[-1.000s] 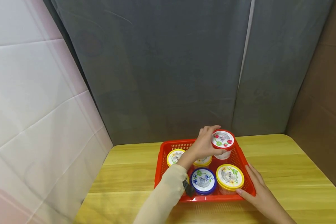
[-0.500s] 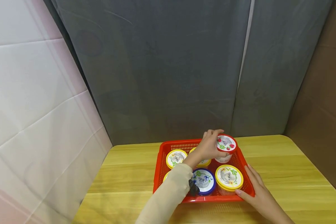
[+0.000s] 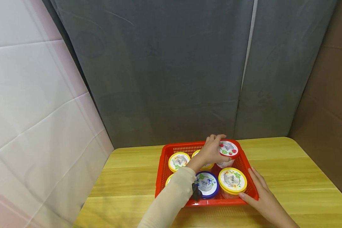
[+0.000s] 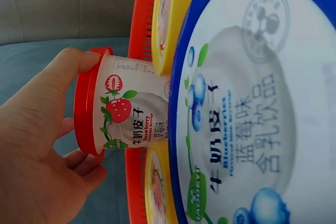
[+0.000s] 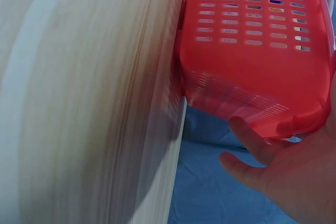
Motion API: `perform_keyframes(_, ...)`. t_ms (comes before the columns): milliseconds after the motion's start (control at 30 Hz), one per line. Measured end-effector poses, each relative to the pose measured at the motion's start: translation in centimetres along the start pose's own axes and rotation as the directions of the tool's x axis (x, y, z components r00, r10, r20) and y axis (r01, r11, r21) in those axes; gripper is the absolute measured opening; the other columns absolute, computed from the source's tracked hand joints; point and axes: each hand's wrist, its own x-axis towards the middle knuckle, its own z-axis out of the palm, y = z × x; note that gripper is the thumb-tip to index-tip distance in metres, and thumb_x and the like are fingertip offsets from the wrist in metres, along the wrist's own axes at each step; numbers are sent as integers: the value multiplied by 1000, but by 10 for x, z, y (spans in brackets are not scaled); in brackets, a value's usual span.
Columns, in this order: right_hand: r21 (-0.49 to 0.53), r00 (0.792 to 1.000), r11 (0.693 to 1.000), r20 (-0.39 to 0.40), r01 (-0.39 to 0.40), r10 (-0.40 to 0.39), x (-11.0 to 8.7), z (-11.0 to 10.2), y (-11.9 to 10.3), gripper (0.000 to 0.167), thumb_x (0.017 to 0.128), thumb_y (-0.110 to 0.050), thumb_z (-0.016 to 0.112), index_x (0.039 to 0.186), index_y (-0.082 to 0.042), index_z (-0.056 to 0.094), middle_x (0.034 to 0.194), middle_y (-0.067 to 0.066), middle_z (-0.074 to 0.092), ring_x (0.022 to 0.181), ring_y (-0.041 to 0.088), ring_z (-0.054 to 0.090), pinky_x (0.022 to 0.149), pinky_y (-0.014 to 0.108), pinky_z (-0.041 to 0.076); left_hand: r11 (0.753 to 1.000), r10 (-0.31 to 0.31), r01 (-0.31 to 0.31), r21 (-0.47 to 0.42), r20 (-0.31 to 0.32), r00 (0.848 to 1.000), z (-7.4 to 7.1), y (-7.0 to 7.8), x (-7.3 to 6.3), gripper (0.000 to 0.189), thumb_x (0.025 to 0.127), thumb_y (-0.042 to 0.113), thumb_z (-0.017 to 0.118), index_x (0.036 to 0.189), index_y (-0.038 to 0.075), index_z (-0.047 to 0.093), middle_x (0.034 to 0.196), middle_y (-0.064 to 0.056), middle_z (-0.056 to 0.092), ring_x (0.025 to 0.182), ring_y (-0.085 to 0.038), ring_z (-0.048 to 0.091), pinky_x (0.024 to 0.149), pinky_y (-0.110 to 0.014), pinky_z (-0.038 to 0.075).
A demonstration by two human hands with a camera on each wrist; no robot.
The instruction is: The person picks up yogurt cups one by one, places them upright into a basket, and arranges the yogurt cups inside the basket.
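Observation:
A strawberry milk cup (image 3: 228, 148) with a red lid stands in the back right of a red plastic basket (image 3: 249, 171). My left hand (image 3: 211, 153) holds it by the lid from above, thumb and fingers round the rim; the left wrist view shows the cup's printed side (image 4: 126, 111). At the basket's front right corner, my right hand (image 3: 263, 196) holds the rim. Its thumb lies over the edge beside a yellow-lidded cup (image 3: 232, 181), and its fingers lie along the outside wall in the right wrist view. The bottom of the strawberry cup is hidden.
A blue-lidded blueberry cup (image 3: 207, 185) stands at the basket's front middle. Other yellow-lidded cups (image 3: 179, 161) fill its left and back middle, partly behind my left arm. The basket rests on a wooden table (image 3: 131, 177), with a grey curtain (image 3: 171, 79) behind.
The left hand has lowered the strawberry cup deeper into the basket's back right corner, shifting it slightly right and then back left. The right hand has stayed at the basket's corner.

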Motion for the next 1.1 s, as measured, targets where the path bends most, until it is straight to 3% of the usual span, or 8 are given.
perform_keyframes(367, 3, 1000, 1000, 12, -18, 18, 2, 0, -1, 104, 86, -53, 70, 160, -16, 8, 161, 25, 13, 132, 54, 37, 91, 65, 52, 1000, 15, -15, -14, 11, 1000, 3, -3, 2, 92, 70, 46, 85, 147, 26, 40, 131, -3, 49, 112, -13, 43, 93, -25, 54)
perform_keyframes(767, -1, 998, 999, 37, -51, 51, 2, -1, -2, 104, 86, -52, 70, 160, -15, 7, 162, 24, 11, 132, 55, 37, 91, 64, 52, 997, -76, 78, -19, 66, 995, 9, -4, 3, 88, 72, 42, 85, 146, 25, 40, 128, -3, 48, 113, -14, 46, 97, -29, 54)
perform_keyframes(1100, -3, 998, 999, 35, -49, 49, 0, 0, 0, 105, 86, -53, 70, 161, -19, 5, 162, 23, 11, 133, 54, 37, 91, 65, 52, 995, -98, 97, 7, 75, 992, 17, -3, 5, 88, 72, 46, 85, 145, 23, 40, 128, -3, 47, 116, -15, 46, 100, -30, 53)
